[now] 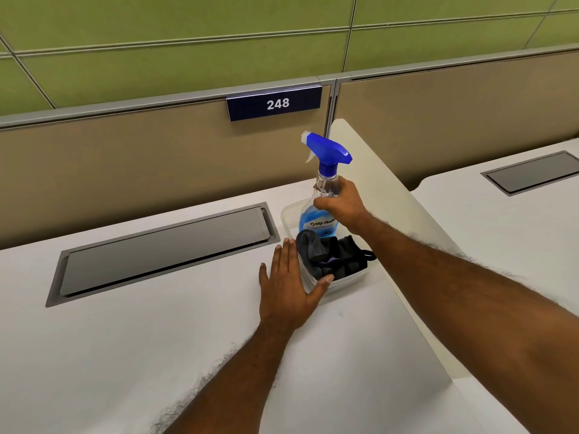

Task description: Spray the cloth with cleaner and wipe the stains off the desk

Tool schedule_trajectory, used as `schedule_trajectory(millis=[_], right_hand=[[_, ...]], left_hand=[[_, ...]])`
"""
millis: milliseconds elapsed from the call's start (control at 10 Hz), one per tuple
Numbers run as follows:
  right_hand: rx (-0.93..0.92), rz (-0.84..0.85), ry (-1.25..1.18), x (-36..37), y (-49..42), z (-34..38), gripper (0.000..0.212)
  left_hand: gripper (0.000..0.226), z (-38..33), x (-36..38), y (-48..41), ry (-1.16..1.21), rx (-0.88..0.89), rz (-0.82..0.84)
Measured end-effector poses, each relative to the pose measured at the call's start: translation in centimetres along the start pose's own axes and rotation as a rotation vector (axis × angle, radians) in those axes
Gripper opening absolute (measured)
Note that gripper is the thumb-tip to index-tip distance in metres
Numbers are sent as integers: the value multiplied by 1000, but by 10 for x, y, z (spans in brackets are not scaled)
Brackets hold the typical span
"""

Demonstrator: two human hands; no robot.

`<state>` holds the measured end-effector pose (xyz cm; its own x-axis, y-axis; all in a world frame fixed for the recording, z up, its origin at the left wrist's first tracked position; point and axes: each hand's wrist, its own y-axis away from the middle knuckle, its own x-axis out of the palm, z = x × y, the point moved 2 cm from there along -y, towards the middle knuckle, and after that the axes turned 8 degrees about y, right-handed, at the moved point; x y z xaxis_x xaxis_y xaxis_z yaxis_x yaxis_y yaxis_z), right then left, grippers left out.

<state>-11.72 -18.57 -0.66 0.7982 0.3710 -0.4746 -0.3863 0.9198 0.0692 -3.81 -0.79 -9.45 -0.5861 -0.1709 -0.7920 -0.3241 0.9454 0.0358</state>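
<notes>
A clear spray bottle [326, 170] with blue cleaner and a blue trigger head stands upright in a clear plastic tub [289, 211] at the back right of the white desk [156, 355]. My right hand [343, 205] is shut around the bottle's shoulder. A crumpled dark grey cloth [332, 255] lies in the tub's near half. My left hand [288, 283] rests flat on the desk against the tub's left side, fingers apart, thumb on the tub's near rim. A faint bluish smear [340, 314] shows on the desk just in front of the tub.
A grey cable hatch [163, 252] is set into the desk on the left. A beige side divider [376, 183] runs along the desk's right edge, with a neighbouring desk [501, 220] beyond. A back partition carries a sign [275, 103] reading 248.
</notes>
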Motion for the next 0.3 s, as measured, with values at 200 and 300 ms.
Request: schedule_trajectory(millis=[200,300], right_hand=[[-12,90,-23,-4,2,-1,48],[-26,61,-20,-10,8,-7,71]], left_hand=[[106,1,0,-2,-11,4,24],[107,1,-1,-3,-3,-10,19]])
